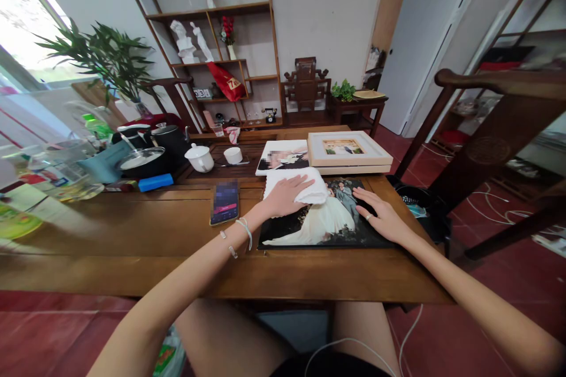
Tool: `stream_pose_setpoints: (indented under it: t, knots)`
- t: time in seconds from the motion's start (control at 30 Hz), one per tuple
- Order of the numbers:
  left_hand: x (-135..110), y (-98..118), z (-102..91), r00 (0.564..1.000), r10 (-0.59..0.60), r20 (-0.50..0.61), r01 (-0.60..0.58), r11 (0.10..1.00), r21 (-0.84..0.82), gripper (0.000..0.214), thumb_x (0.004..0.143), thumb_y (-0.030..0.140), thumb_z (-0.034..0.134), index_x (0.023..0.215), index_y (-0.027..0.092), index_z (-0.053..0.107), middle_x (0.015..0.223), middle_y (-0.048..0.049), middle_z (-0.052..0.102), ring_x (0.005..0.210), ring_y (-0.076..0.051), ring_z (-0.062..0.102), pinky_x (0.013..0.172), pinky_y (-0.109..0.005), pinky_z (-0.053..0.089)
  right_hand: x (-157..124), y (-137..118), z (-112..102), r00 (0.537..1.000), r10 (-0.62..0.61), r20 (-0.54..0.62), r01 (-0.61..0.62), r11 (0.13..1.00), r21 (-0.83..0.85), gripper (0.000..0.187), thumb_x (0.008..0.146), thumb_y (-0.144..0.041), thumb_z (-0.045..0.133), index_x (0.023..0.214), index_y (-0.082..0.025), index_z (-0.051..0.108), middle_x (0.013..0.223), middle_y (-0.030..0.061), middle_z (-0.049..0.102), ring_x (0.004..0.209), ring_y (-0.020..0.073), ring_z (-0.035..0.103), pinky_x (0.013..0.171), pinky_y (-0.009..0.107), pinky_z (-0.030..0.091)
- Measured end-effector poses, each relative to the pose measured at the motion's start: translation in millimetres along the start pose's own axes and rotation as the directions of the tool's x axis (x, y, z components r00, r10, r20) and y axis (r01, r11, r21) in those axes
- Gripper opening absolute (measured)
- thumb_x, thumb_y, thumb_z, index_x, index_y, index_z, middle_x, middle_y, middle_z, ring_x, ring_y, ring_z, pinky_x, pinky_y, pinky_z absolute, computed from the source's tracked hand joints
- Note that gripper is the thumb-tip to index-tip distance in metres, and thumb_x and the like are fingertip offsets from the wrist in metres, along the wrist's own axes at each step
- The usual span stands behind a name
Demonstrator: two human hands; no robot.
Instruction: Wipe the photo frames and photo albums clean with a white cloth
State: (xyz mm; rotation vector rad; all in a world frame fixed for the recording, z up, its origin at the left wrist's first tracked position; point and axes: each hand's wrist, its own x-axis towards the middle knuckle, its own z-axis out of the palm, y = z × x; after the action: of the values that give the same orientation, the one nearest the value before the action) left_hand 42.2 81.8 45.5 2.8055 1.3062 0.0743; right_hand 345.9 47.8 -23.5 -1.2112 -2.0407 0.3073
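Note:
My left hand (288, 195) presses down on a folded white cloth (316, 191), its fingers lying over the top. Beneath the cloth is a dark wedding photo panel (325, 227), showing a couple and a wide white gown. My right hand (381, 217) rests on the panel's right part with the fingers stretched out and holds nothing. Just behind the cloth, a smaller photo print or album (283, 153) lies beside a pale boxed picture frame (349, 152). A smartphone (224, 201) with a lit screen lies left of my left hand.
On the wooden table (132, 235) stand a lidded white teapot (200, 158), a white cup (233, 155), a blue box (155, 182), a dark pan (144, 160) and bottles at the left. A wooden chair (481, 147) is at the right; cables lie on the floor.

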Motion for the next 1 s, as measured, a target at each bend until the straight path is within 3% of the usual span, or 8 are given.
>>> stream_pose_setpoints:
  t: [0.17, 0.43, 0.57, 0.7, 1.0]
  knots:
    - [-11.3, 11.2, 4.4, 0.999, 0.040, -0.006, -0.040, 0.999, 0.007, 0.067, 0.088, 0.026, 0.050, 0.150, 0.024, 0.025, 0.158, -0.0083, 0.020, 0.145, -0.029, 0.021, 0.114, -0.049, 0.023, 0.3, 0.2, -0.2, 1.000, -0.002, 0.006, 0.002, 1.000, 0.004, 0.039, 0.091, -0.037, 0.050, 0.126, -0.025, 0.060, 0.137, 0.0089, 0.057, 0.132, 0.0279, 0.048, 0.113, 0.055, 0.034]
    - [-75.4, 96.2, 10.5, 0.991, 0.135, 0.009, -0.134, 0.989, -0.055, 0.091, 0.072, 0.020, 0.060, 0.152, 0.028, 0.017, 0.161, -0.0069, 0.011, 0.147, -0.030, 0.008, 0.115, -0.056, 0.014, 0.0, 2.0, 0.3, 1.000, -0.005, 0.000, 0.005, 1.000, -0.005, 0.039, 0.091, -0.038, 0.050, 0.126, -0.024, 0.061, 0.137, 0.0095, 0.058, 0.131, 0.0285, 0.049, 0.112, 0.054, 0.035]
    - [-91.0, 116.7, 14.0, 0.991, 0.136, -0.010, -0.137, 0.987, -0.082, 0.096, 0.068, 0.020, 0.061, 0.152, 0.026, 0.016, 0.161, -0.0074, 0.009, 0.147, -0.031, 0.006, 0.116, -0.056, 0.010, -0.3, 2.1, 0.2, 1.000, -0.006, -0.003, 0.006, 1.000, 0.006, 0.039, 0.091, -0.039, 0.050, 0.126, -0.025, 0.060, 0.137, 0.0091, 0.057, 0.131, 0.0286, 0.048, 0.112, 0.055, 0.035]
    - [-73.9, 99.2, 14.6, 0.994, 0.110, 0.003, -0.110, 0.992, -0.063, 0.092, 0.072, 0.020, 0.059, 0.152, 0.027, 0.015, 0.161, -0.0062, 0.010, 0.147, -0.030, 0.008, 0.116, -0.055, 0.013, 0.0, 1.7, -0.3, 1.000, -0.002, 0.005, 0.002, 1.000, 0.011, 0.039, 0.091, -0.039, 0.051, 0.126, -0.026, 0.060, 0.137, 0.0084, 0.057, 0.131, 0.0286, 0.048, 0.112, 0.055, 0.034]
    - [3.7, 13.5, 4.2, 0.994, 0.110, -0.012, -0.109, 0.994, 0.024, 0.070, 0.086, 0.024, 0.052, 0.150, 0.025, 0.025, 0.159, -0.0098, 0.020, 0.145, -0.028, 0.021, 0.114, -0.048, 0.023, 0.1, 2.1, -0.6, 1.000, 0.005, 0.020, -0.005, 1.000, -0.007, 0.040, 0.092, -0.038, 0.049, 0.127, -0.023, 0.060, 0.139, 0.0099, 0.055, 0.133, 0.0273, 0.046, 0.113, 0.053, 0.034]
